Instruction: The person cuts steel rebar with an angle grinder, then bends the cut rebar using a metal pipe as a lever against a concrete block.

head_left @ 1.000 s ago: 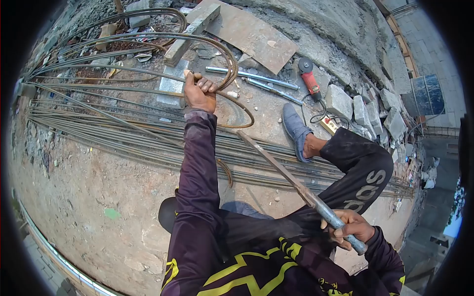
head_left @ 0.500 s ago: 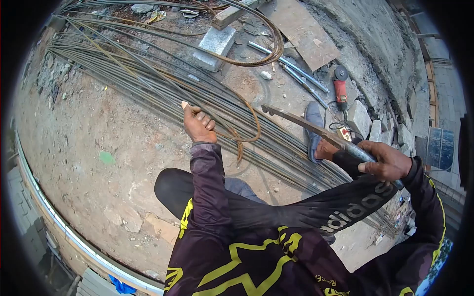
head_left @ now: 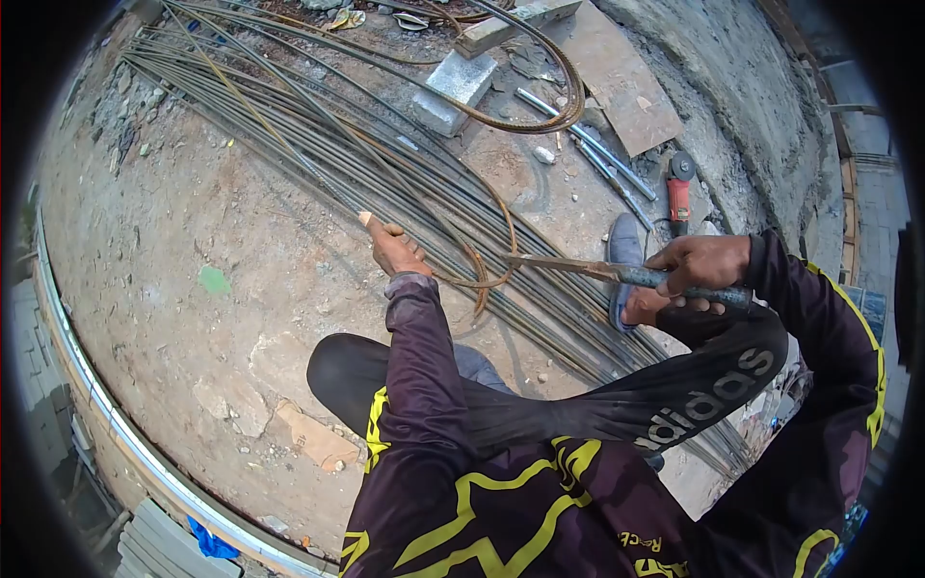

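My left hand (head_left: 398, 249) is closed around a thin steel rod at the near edge of a long bundle of rebar (head_left: 318, 144). Bent, rusty bar ends curve just right of that hand. My right hand (head_left: 699, 267) grips the blue-grey pipe handle of a long metal bar tool (head_left: 568, 266). The tool lies almost level across the picture, its flat tip over the bundle near the bent ends. A gap separates the tip from my left hand.
A red angle grinder (head_left: 678, 193) lies at the right, near metal pipes (head_left: 617, 173) and a flat board (head_left: 621, 82). A concrete block (head_left: 456, 91) stands beneath a wooden piece (head_left: 517, 26). My shoe (head_left: 626, 252) rests beside the bundle.
My right hand has moved up and left, and the tool has swung from a downward slant to nearly level. My left hand has shifted slightly, still closed.
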`<action>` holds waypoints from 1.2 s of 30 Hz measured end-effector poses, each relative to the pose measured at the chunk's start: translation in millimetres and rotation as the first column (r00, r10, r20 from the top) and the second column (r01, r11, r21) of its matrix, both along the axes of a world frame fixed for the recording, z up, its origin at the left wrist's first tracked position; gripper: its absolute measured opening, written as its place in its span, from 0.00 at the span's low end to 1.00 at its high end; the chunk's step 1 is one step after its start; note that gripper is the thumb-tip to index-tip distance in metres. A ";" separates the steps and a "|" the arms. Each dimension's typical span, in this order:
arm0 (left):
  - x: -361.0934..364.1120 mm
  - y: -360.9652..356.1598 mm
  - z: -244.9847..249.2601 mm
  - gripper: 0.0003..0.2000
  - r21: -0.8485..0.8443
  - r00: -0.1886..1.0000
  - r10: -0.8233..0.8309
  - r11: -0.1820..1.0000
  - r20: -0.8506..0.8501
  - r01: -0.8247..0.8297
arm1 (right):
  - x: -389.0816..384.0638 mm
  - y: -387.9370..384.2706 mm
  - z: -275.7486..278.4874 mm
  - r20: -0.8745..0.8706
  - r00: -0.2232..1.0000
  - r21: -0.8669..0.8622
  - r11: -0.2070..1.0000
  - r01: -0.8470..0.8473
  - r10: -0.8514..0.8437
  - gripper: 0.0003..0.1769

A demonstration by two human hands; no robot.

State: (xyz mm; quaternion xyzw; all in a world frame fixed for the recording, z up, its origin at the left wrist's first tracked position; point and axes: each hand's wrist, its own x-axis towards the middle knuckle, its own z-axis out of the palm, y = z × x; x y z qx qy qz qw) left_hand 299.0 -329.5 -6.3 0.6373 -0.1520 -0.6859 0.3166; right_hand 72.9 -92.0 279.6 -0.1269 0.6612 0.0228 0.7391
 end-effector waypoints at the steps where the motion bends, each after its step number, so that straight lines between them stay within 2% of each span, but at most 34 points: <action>1: -0.2 -0.9 -0.6 0.30 0.013 1.000 0.010 1.000 0.029 -0.010 | -1.0 -9.2 1.1 -0.020 1.000 0.023 0.999 -0.023 0.023 0.26; 4: 4.3 -2.1 0.5 0.26 0.038 0.999 -0.020 0.999 0.034 0.019 | 0.8 -26.4 -9.5 -0.088 0.993 0.066 0.996 -0.067 0.073 0.28; 7: 2.5 -2.1 -0.6 0.27 0.031 1.000 0.013 0.999 0.017 -0.013 | -15.5 -39.3 -16.6 0.000 0.998 0.085 0.995 -0.057 0.057 0.28; 8: 2.9 -1.9 -6.8 0.31 0.016 1.000 0.015 1.000 0.006 -0.015 | -26.7 -36.7 -20.4 0.049 0.998 0.098 0.995 -0.030 0.026 0.28; 11: 5.8 1.1 -9.2 0.30 -0.037 0.997 0.013 0.999 -0.071 -0.016 | -20.9 -43.8 -12.5 0.012 0.988 0.066 0.985 -0.157 0.157 0.27; 15: 3.7 -0.5 -8.7 0.28 -0.037 0.999 0.041 0.998 -0.025 -0.042 | -14.1 -34.8 -19.1 0.028 0.943 -0.071 0.942 -0.329 0.332 0.22; 19: 11.3 -1.0 -2.7 0.26 -0.018 0.998 -0.025 1.000 -0.066 0.024 | -7.6 -31.1 8.2 0.063 0.980 0.077 0.978 -0.193 0.188 0.22; 20: 14.2 -0.9 -4.1 0.27 -0.013 0.996 -0.038 0.999 -0.082 0.038 | -4.5 -26.1 8.3 -0.051 0.964 0.077 0.964 -0.255 0.259 0.21; 23: 15.4 -3.1 4.7 0.26 -0.008 0.975 -0.085 0.996 -0.203 0.085 | 3.0 -30.1 17.9 -0.154 0.933 0.089 0.945 -0.314 0.325 0.21; 27: 20.8 -12.7 40.1 0.25 -0.035 0.921 -0.114 0.993 -0.373 0.109 | -12.5 -36.6 28.3 -0.164 0.903 0.014 0.916 -0.401 0.398 0.23; 29: 47.3 -12.3 63.4 0.26 -0.064 0.870 -0.144 0.990 -0.471 0.129 | -9.5 -41.2 35.6 -0.140 0.897 -0.037 0.903 -0.428 0.419 0.23; 30: 50.5 -11.9 70.8 0.27 -0.051 0.916 -0.122 0.993 -0.382 0.111 | -9.9 -42.4 34.5 -0.110 0.907 -0.037 0.910 -0.413 0.407 0.24; 33: 58.7 -11.5 49.6 0.28 -0.049 0.986 -0.086 0.996 -0.145 0.079 | -6.4 -40.1 29.1 -0.097 0.887 -0.197 0.865 -0.461 0.451 0.25; 34: 64.5 -13.2 45.1 0.27 -0.041 0.985 -0.062 0.998 -0.163 0.056 | -6.3 -36.1 22.5 -0.085 0.852 -0.270 0.811 -0.519 0.516 0.28; 36: 75.4 -15.8 30.6 0.28 -0.048 0.991 -0.059 0.997 -0.121 0.053 | 9.3 -51.8 36.3 -0.075 0.856 -0.102 0.849 -0.518 0.512 0.29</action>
